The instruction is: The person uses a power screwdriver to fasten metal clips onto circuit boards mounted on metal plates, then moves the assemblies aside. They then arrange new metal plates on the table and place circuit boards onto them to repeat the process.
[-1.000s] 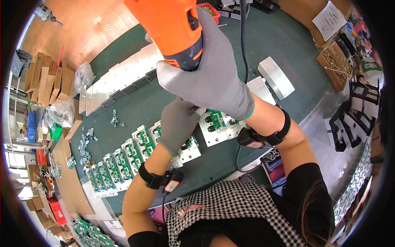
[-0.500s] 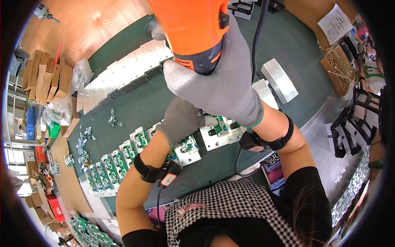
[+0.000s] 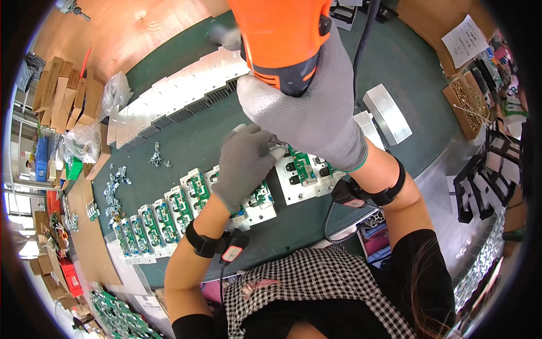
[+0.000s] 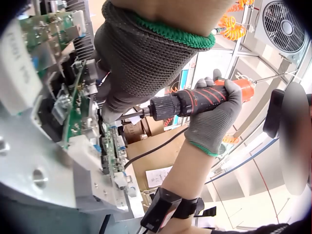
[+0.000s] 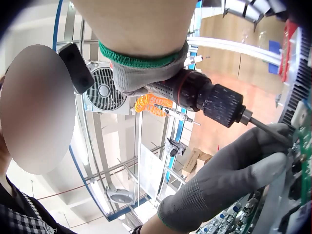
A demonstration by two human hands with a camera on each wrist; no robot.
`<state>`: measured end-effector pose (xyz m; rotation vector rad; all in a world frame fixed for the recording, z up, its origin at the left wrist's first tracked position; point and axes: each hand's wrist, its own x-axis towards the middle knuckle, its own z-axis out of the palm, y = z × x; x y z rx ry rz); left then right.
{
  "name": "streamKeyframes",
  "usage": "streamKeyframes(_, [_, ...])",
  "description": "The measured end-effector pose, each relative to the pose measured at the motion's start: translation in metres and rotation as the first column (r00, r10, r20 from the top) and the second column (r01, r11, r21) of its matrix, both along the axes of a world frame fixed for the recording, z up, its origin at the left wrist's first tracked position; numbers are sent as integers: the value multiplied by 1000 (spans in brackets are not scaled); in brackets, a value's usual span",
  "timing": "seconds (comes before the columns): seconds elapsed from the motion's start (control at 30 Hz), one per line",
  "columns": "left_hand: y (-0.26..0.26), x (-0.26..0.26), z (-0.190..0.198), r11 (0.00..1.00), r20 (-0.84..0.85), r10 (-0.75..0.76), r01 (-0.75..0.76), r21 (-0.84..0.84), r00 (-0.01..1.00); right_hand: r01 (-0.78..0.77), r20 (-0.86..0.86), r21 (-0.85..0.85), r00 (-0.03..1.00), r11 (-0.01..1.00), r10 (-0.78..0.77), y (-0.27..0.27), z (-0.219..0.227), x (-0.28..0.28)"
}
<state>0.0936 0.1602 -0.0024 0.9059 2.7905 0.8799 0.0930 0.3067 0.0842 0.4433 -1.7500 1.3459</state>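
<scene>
In the head view, a gloved right hand (image 3: 313,113) grips an orange and black power driver (image 3: 282,45). The left wrist view shows the driver's chuck (image 4: 165,107) and the right hand (image 4: 214,122) wrapped round its handle. From the chuck (image 5: 222,105), a thin bit (image 5: 265,129) slants down to a green circuit board (image 5: 304,146) in the right wrist view. The gloved left hand (image 5: 219,183) pinches round the bit's tip; whether a small part lies between its fingers is hidden. In the head view, the left hand (image 3: 245,164) is beside a board (image 3: 303,165) on a metal plate.
A row of plates with boards (image 3: 165,220) runs along the table's near left. Finned metal heat sinks (image 3: 169,99) line the far side, and small metal parts (image 3: 114,189) lie left. A metal block (image 3: 388,114) sits right, beside the driver's black cable (image 3: 361,51).
The driver and right hand have shifted right in the head view. The left hand's fingertips, stretched over the board half a second ago, have drawn back and up toward the driver.
</scene>
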Motion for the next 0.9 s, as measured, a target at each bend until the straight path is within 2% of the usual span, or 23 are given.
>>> streamKeyframes(0.17, [5, 7, 4, 999, 12, 20, -21, 25, 1000, -9, -7, 13, 1000, 1000, 9, -1, -1, 0])
streamKeyframes(0.27, [4, 5, 6, 999, 34, 23, -22, -48, 999, -9, -12, 18, 1000, 1000, 9, 0, -1, 0])
streamKeyframes(0.37, [3, 4, 2, 1000, -17, 9, -9, -25, 1000, 0, -17, 17, 1000, 1000, 0, 1, -3, 0])
streamKeyframes(0.63, [2, 2, 0, 1000, -6, 6, -6, -15, 1000, 2, -32, 4, 999, 1000, -2, 4, -2, 4])
streamKeyframes(0.8, [0, 2, 2, 1000, 40, -24, 24, -8, 999, -37, 91, -16, 995, 999, 38, 2, 3, 14])
streamKeyframes(0.87, [-1, 4, 11, 1000, 78, -24, 24, 9, 997, -113, 173, -57, 977, 992, 122, 0, 10, 16])
streamKeyframes(0.9, [-1, 1, 10, 998, 119, -9, 17, -68, 993, -166, 190, -90, 965, 982, 181, -2, 12, 17])
